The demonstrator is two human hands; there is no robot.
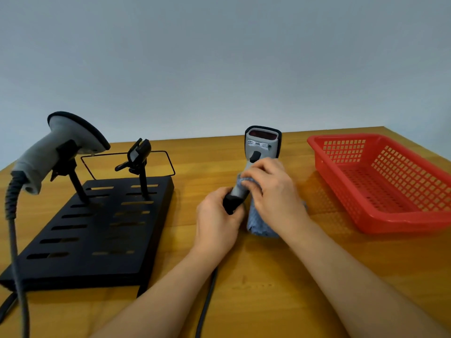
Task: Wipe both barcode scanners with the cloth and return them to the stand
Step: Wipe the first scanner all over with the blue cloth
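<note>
I see a warm, orange-brown wooden counter with visible plank grain, set against a plain pale grey-blue wall that fills the upper half of the view. My left hand curls around the black base of a grey barcode scanner, holding it upright above the counter near the middle, its dark scan window facing me. My right hand presses a blue cloth around the scanner's handle, fingers bent over the fabric; the cloth hangs down to the counter. A dark cable trails from below the left hand toward the near edge. On the left sits a black slotted stand with two cradles: the second scanner rests in the left cradle, its coiled cable hanging down, and the right cradle holds nothing. At far right lies a red plastic basket
</note>
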